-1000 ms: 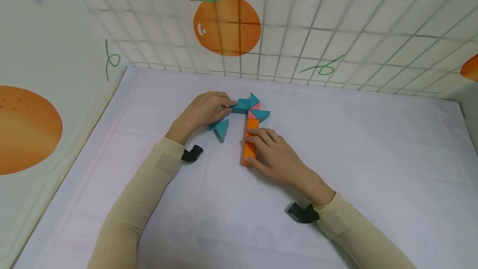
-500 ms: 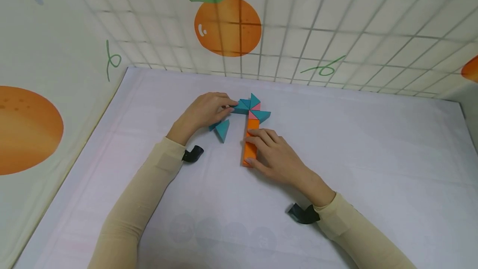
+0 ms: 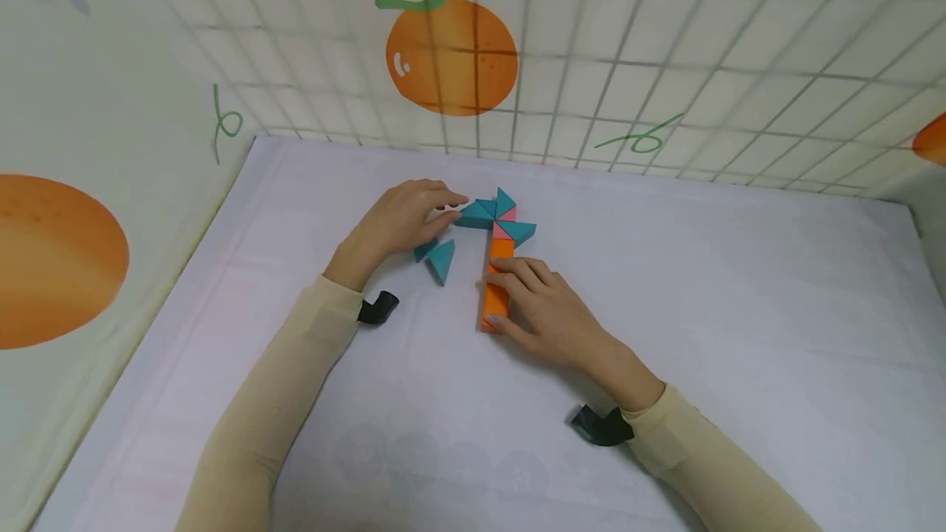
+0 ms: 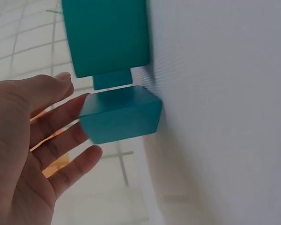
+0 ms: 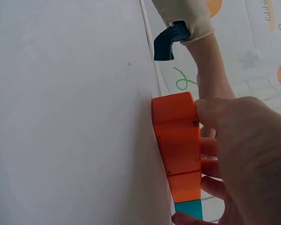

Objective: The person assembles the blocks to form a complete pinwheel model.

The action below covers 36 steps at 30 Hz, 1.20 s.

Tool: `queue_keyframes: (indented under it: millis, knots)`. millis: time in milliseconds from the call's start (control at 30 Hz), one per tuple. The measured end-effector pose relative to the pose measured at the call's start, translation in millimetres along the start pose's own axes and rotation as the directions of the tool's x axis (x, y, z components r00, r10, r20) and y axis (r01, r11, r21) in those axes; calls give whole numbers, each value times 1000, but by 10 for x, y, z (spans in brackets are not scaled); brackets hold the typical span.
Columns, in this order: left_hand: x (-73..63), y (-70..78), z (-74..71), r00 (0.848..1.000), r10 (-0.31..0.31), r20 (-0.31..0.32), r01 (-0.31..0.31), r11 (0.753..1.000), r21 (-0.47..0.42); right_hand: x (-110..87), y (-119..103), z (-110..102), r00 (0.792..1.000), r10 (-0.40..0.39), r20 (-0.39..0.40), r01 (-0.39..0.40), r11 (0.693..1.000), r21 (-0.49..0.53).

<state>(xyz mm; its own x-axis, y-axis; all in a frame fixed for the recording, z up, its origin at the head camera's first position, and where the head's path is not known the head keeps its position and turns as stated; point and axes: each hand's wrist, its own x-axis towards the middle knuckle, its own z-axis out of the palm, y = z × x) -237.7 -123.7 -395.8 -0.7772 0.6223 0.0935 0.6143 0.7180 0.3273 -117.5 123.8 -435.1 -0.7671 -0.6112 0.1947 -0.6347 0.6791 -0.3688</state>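
Note:
A pinwheel-like layout of teal triangular blocks [image 3: 523,232] and pink triangular blocks [image 3: 502,230] lies on the white cloth, above a straight row of orange blocks [image 3: 497,299]. My left hand [image 3: 399,222] is at the left teal triangular block [image 3: 475,221], thumb and fingers spread apart at its outer end. In the left wrist view its fingers are loosely bent beside a teal block [image 4: 122,124]. My right hand [image 3: 554,314] holds the orange row, fingers over the top and thumb near the closer end. Two loose teal triangular blocks [image 3: 442,261] lie below my left hand, one partly hidden.
White cloth [image 3: 709,302] covers the table and reaches back to a grid-patterned wall [image 3: 584,48] with printed oranges. A printed side panel [image 3: 66,105] borders the left. Black wrist pieces [image 3: 601,426] stick out from both sleeves.
My left fingers have eased off the left teal block, the thumb and index finger now wider apart. My right hand stays on the orange row. The head view has shifted slightly.

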Motion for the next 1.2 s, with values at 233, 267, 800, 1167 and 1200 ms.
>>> queue_keyframes:
  millis: [233,267,800,1167,1200]
  knots:
    - [-229,73,-26,990,139,-38,-138,990,20,-15,10,1,1000,-7,-9,7,1000,3]
    - [-278,78,-19,986,162,-39,-161,986,37,-12,9,1,1000,-8,-8,8,1000,1]
    - [-892,125,54,952,279,-127,-270,959,83,-11,6,11,1000,3,-3,-3,1000,-3]
    - [-921,128,42,946,291,-146,-279,955,96,-7,5,9,1000,7,5,-7,1000,-8]
    - [-916,119,40,947,284,-150,-271,957,100,-7,6,10,1000,7,5,-7,1000,-9]
